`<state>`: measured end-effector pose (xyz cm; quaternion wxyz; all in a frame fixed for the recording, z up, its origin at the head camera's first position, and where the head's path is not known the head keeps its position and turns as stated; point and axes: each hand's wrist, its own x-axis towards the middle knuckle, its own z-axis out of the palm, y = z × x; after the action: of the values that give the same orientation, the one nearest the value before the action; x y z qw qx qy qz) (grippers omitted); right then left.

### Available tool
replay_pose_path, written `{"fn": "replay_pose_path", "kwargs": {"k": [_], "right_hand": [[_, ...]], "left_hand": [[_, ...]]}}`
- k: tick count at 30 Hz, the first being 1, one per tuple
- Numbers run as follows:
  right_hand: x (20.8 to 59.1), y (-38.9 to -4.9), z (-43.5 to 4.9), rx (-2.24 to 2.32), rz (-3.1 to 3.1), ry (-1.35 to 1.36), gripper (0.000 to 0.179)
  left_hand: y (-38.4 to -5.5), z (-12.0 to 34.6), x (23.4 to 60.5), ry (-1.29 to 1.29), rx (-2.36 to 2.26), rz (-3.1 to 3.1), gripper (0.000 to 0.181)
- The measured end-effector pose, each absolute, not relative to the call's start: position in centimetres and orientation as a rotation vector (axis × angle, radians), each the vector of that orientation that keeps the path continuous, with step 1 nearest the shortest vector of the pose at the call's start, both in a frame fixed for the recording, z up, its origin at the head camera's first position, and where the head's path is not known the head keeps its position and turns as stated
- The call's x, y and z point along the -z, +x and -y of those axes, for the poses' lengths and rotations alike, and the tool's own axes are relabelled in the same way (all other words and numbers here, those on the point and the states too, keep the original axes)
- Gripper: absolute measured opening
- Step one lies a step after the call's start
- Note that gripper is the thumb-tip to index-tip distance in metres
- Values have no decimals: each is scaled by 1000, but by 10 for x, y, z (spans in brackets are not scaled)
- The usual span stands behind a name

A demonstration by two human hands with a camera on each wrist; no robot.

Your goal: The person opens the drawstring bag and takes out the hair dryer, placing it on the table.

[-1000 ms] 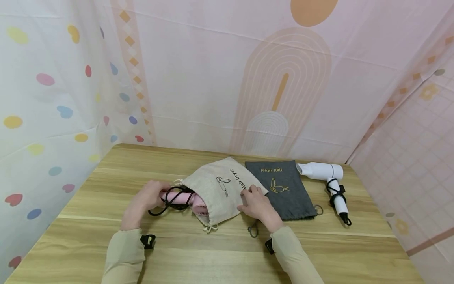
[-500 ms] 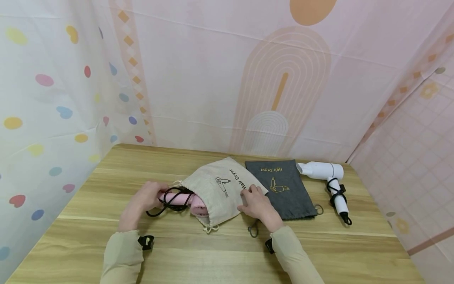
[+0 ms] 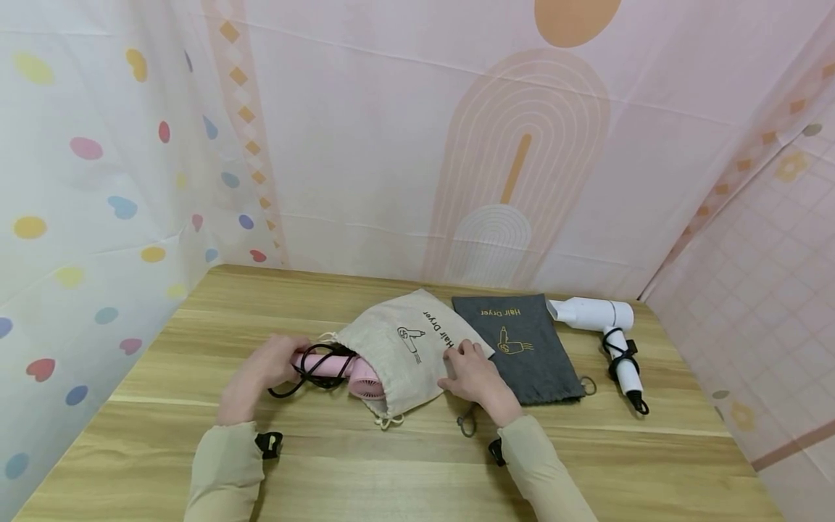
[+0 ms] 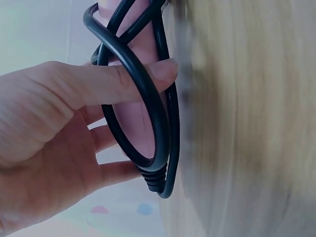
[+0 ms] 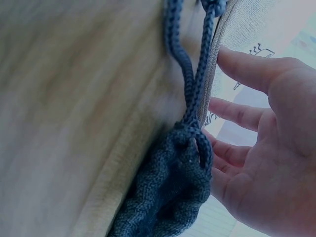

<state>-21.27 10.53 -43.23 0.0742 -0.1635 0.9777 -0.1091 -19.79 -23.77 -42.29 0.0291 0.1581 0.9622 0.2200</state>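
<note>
A pink hair dryer [image 3: 367,383] lies partly inside the mouth of a beige drawstring bag [image 3: 404,362] printed "Hair Dryer". Its handle, wound with a black cord [image 4: 153,106], sticks out to the left. My left hand [image 3: 270,365] grips the handle's end, with the thumb over it and under a loop of cord in the left wrist view. The part of the dryer deeper in the bag is hidden. My right hand [image 3: 475,373] rests its fingertips on the bag's right side, fingers loosely extended in the right wrist view.
A dark grey drawstring bag [image 3: 544,370] lies just right of the beige one, partly under its corner. Farther right is a white hair dryer [image 3: 590,315] with its black cord wrapped round the handle. Fabric hangings [image 3: 365,145] stand behind the wooden table [image 3: 365,478].
My left hand has shifted slightly left with the pink hair dryer, so a little more of its head shows at the bag's mouth. The right hand stays on the bag.
</note>
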Motion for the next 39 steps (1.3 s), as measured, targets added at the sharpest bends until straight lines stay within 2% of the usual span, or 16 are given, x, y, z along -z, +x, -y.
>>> {"fn": "replay_pose_path", "kwargs": {"k": [13,21,28,34,39], "right_hand": [[432,-213,-104,311,-2925,-478,48],[430,-211,-103,313,-2921,-473,47],[431,-211,-102,314,-2923,-490,47],[432,-212,-103,337,-2928,-481,47],[433,-211,-104,358,-2937,-480,48]], "left_hand": [[-196,225,422,459,-496,-2997,30],[-193,218,422,470,-451,-3038,45],[-194,220,424,500,-474,-3051,42],[-195,224,423,532,-496,-3040,56],[-197,228,423,558,-524,-3032,49]]}}
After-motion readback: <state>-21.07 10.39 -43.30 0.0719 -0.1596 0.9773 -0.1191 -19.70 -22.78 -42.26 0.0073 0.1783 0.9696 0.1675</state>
